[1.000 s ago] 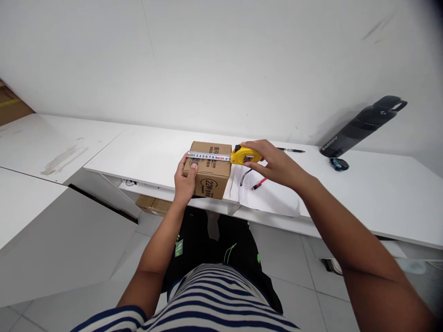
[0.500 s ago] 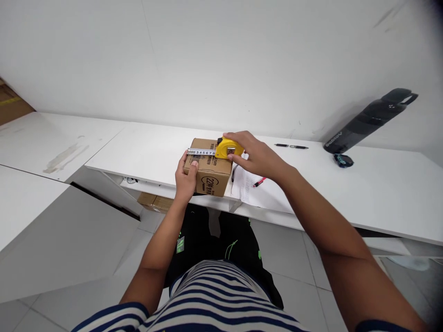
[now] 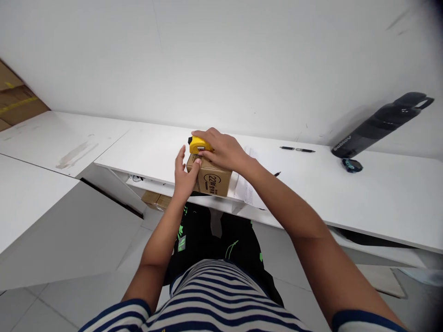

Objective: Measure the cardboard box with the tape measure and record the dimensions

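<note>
A yellow tape measure (image 3: 200,144) is in my right hand (image 3: 221,148), fingers over its top and thumb against its side. It sits over the left part of the brown cardboard box (image 3: 214,180), and no blade shows. The box stands at the table's front edge, dark print on its near face. At its left side is my left hand (image 3: 185,177), fingers raised and apart from the thumb. That thumb lies by the box's top left edge; whether it touches is unclear.
Printed paper (image 3: 247,189) lies right of the box, partly under my right forearm. Farther right are a black pen (image 3: 297,149), a dark bottle (image 3: 377,124) leaning on the wall, and a dark watch-like item (image 3: 352,165). Cartons (image 3: 20,99) stand at far left.
The tape measure has moved left across the box with my right hand, and its blade has gone back into the case. My left fingers have loosened from the box.
</note>
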Demonstrator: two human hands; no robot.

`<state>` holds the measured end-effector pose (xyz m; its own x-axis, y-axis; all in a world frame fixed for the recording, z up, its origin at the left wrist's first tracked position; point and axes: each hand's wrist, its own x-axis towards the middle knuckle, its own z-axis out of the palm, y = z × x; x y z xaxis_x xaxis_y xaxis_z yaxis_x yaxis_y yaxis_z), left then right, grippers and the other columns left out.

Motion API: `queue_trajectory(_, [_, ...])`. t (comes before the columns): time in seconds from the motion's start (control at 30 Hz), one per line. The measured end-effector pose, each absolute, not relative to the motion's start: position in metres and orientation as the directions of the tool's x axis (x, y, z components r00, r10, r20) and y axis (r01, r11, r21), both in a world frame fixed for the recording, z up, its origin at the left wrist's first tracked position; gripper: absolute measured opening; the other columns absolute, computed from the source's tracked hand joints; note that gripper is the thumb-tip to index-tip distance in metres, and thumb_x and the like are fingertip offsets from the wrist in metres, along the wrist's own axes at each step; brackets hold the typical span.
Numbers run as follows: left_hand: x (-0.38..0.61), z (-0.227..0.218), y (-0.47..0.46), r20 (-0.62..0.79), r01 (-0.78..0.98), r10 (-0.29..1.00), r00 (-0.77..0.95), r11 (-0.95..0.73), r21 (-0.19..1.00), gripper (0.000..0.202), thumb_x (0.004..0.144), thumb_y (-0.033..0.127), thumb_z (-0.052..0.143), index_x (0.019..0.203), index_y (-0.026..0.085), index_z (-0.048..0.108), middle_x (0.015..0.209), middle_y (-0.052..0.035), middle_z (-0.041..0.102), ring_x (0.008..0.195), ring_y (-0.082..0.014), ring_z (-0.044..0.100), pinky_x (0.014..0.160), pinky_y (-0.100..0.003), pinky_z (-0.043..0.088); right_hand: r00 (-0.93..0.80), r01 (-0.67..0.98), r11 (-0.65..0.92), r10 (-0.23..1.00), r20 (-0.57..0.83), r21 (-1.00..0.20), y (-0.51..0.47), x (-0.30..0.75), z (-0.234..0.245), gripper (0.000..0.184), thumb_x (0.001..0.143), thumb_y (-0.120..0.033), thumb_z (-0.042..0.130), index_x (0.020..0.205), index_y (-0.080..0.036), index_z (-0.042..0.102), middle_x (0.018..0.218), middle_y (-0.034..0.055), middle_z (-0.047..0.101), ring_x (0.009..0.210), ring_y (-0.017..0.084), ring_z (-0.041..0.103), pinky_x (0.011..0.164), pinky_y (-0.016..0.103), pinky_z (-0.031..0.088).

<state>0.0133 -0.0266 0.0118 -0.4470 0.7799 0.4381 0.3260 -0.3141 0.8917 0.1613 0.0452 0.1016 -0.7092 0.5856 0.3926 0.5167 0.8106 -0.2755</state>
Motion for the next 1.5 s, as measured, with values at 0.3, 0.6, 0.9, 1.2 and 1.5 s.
queue_trajectory(0.3, [0.051, -0.003, -0.108, 0.726, 0.2, 0.676, -0.126, -0.699, 0.686, 0.085, 0.07, 0.069, 0.07, 0.141, 0.028, 0.047, 0.127, -0.0109, 0.055, 0.107, -0.0243, 0.061, 0.094, -0.04, 0.053, -0.188, 0.147, 0.824, 0.567, 0.802, -0.547, -0.067, 0.224, -0.003, 0.078, 0.088, -0.061, 0.057, 0.153, -0.035, 0.022, 0.127, 0.009, 0.059, 0.104, 0.026, 0.064, 0.089, 0.041, 0.054])
queue_trajectory(0.6, [0.08, -0.055, -0.085, 0.348, 0.278, 0.808, 0.476, -0.513, 0.812, 0.06, 0.084, 0.038, 0.065, 0.139, 0.021, 0.051, 0.135, -0.014, 0.062, 0.124, -0.0303, 0.059, 0.106, -0.049, 0.045, -0.309, 0.74, 0.484, 0.862, 0.402, -0.468, -0.067, 0.3, -0.064, 0.058, 0.102, -0.052, 0.017, 0.14, -0.028, 0.054, 0.09, 0.007, 0.069, 0.071, 0.022, 0.066, 0.063, 0.033, 0.051])
queue_trajectory(0.9, [0.106, -0.069, -0.032, 0.24, 0.618, 0.688, 0.684, -0.723, 0.309, 0.068, 0.07, 0.041, 0.073, 0.131, 0.015, 0.059, 0.15, -0.0127, 0.049, 0.142, -0.0317, 0.041, 0.12, -0.048, 0.027, -0.311, 0.945, 0.313, 0.95, 0.036, -0.095, 0.084, 0.357, -0.028, 0.037, 0.09, -0.012, 0.05, 0.124, -0.019, 0.063, 0.1, 0.0151, 0.069, 0.079, 0.025, 0.065, 0.068, 0.033, 0.04])
queue_trajectory(1.2, [0.105, -0.086, -0.03, 0.253, 0.61, 0.715, 0.652, -0.693, 0.384, 0.07, 0.072, 0.038, 0.073, 0.136, 0.018, 0.055, 0.151, -0.0108, 0.048, 0.143, -0.0277, 0.04, 0.121, -0.047, 0.026, -0.207, 0.482, 0.31, 0.949, 0.238, -0.819, 0.043, 0.324, -0.049, 0.049, 0.098, -0.059, 0.031, 0.082, -0.022, 0.059, 0.072, 0.0012, 0.061, 0.068, 0.017, 0.056, 0.065, 0.029, 0.042])
queue_trajectory(1.5, [0.104, -0.093, -0.026, 0.269, 0.593, 0.699, 0.662, -0.709, 0.383, 0.071, 0.074, 0.04, 0.071, 0.138, 0.017, 0.053, 0.15, -0.0105, 0.049, 0.143, -0.0269, 0.039, 0.121, -0.046, 0.027, -0.106, 0.428, 0.181, 0.983, 0.15, -0.885, 0.045, 0.315, -0.063, 0.044, 0.089, -0.053, 0.05, 0.058, -0.022, 0.052, 0.064, 0.0018, 0.062, 0.068, 0.019, 0.059, 0.07, 0.033, 0.042])
